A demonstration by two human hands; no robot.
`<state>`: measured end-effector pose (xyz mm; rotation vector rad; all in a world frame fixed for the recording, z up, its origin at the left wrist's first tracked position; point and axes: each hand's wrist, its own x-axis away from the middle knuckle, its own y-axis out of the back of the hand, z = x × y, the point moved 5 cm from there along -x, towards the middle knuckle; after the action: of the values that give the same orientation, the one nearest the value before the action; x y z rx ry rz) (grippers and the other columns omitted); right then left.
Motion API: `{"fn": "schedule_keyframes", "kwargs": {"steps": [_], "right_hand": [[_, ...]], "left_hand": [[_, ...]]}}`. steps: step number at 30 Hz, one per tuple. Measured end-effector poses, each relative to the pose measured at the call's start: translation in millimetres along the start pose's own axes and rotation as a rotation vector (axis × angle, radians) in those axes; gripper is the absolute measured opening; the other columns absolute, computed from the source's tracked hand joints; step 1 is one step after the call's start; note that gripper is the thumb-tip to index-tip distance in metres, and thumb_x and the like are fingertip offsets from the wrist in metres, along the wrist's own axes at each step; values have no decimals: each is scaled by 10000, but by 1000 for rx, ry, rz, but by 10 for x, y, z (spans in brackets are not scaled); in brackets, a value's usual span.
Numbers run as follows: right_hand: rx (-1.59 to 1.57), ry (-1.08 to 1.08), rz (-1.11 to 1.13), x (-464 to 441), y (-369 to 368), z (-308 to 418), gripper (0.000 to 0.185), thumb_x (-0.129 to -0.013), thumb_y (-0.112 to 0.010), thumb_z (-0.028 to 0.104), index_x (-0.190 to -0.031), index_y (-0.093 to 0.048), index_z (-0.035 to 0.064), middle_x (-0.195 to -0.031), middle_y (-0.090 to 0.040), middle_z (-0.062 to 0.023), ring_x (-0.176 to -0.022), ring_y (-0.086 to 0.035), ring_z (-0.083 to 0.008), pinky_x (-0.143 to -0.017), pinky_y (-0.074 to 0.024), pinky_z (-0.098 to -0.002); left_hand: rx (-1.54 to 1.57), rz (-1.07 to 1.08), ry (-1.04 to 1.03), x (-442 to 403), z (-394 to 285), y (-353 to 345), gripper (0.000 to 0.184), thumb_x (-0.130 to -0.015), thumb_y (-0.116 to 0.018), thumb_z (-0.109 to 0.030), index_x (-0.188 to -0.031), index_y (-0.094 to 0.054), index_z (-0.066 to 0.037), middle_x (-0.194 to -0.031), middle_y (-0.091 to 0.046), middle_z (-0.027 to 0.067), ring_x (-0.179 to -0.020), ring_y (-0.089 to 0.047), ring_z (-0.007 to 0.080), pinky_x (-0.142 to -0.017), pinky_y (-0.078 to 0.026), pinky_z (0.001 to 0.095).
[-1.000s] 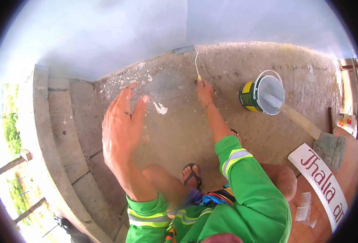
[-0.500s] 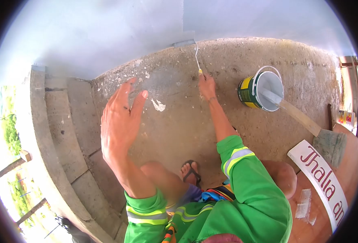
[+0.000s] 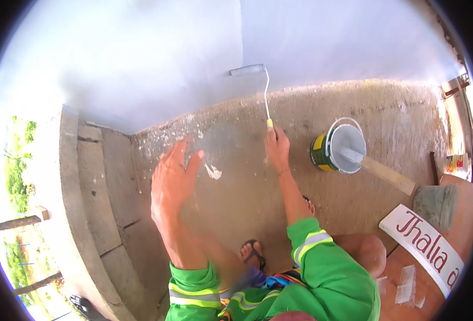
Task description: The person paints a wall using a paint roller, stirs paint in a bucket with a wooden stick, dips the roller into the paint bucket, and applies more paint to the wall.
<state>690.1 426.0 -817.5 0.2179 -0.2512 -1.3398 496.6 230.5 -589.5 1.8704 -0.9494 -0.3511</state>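
Note:
My right hand [image 3: 277, 150] is closed round the yellow-and-white handle of a paint roller [image 3: 268, 101]. The roller's grey sleeve lies against the pale blue-grey wall [image 3: 300, 48], a little above the floor line. My left hand [image 3: 175, 179] hangs over the floor with its fingers apart and nothing in it. To the right of my right hand stands a green and yellow paint bucket [image 3: 338, 148] with its wire handle up. Grey paint coats its inside, and a wooden stick [image 3: 389, 176] reaches out over its rim.
A low block ledge [image 3: 94, 187] runs along the left. At the right, a dusty green container [image 3: 435, 206] stands behind a white lettered sign [image 3: 424, 249] on reddish tile [image 3: 391, 291]. White paint splashes [image 3: 213, 172] mark the rough concrete floor [image 3: 236, 198].
The roller has moved up the wall from its bottom edge. My left hand stays spread over the floor. The view has tilted upward, so the bucket and floor sit lower.

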Motion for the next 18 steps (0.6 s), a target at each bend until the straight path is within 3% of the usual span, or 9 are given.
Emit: {"fn": "schedule_keyframes", "kwargs": {"steps": [8,11,18], "right_hand": [[-169,124,-9,-168,170,1060,317,-1032,-528,238,-1184,-631,-21,-687,-541,-33,-631,-508,-114,-594,-446,-317],[-254,281,-43,-222,251,1679,359,-1049,-516,243,-1270,-605,-25,-681,-506,-21,-623,-482,-92,-571,-425,-290],[-407,451,-51,-521,387,2966,374,-1056,-521,255,-1279,-607,-32,-646,-442,14,-581,-413,-59,-522,-372,-254]], "left_hand": [[11,38,35,-17,-29,39,484,-967,-638,-382,-1381,-598,-135,-1294,-674,165,-1095,-685,334,-939,-516,435],[6,3,5,3,-13,30,479,-965,-637,-370,-1376,-601,-126,-1294,-672,169,-1113,-676,338,-955,-510,440],[90,-1,1,68,17,151,462,-961,-645,-345,-1355,-611,-107,-1268,-680,189,-1120,-674,364,-942,-512,454]]}}
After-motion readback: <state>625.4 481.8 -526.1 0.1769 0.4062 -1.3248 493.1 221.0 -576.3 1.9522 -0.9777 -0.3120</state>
